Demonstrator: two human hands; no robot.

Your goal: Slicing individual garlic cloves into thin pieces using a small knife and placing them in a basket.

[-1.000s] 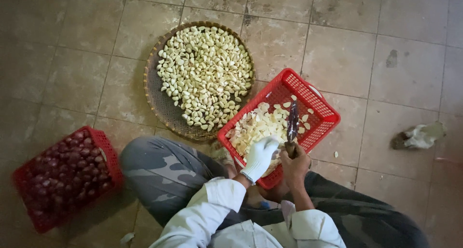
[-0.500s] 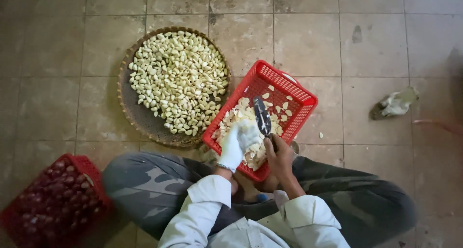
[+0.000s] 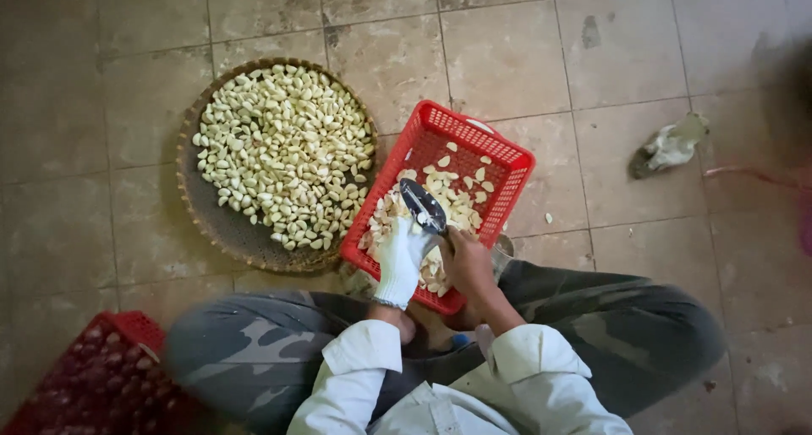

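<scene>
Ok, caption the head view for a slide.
Gloved left hand and bare right hand work a knife over a red basket of peeled cloves.

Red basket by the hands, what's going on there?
A person sits on the tiled floor over a red basket of pale peeled cloves. The gloved left hand and the bare right hand work together at a knife. A round woven tray of cloves lies beside it.

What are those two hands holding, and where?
The right hand grips a knife by its handle. The gloved left hand pinches something too small to tell.
</scene>
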